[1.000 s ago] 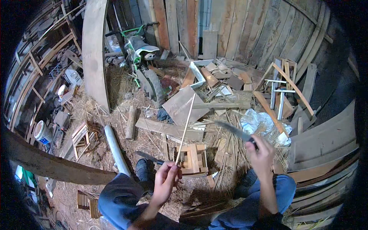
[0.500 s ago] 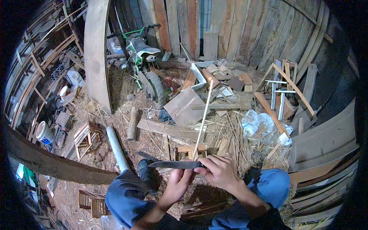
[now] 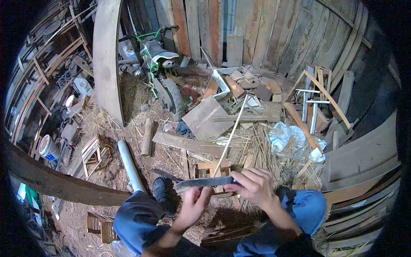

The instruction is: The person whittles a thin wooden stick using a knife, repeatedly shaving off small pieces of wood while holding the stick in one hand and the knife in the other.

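- Stick slants up and rightward away from me, its near end pinched in the closed fingers of my left hand.
- Crosswise on the stick, just above those fingers, lies the knife, tip pointing left, handle clenched in my right hand.

motorbike being propped against plank wall | white bucket being kept far left | pale pipe being bedded in straw | plastic sheet being left crumpled beside boards
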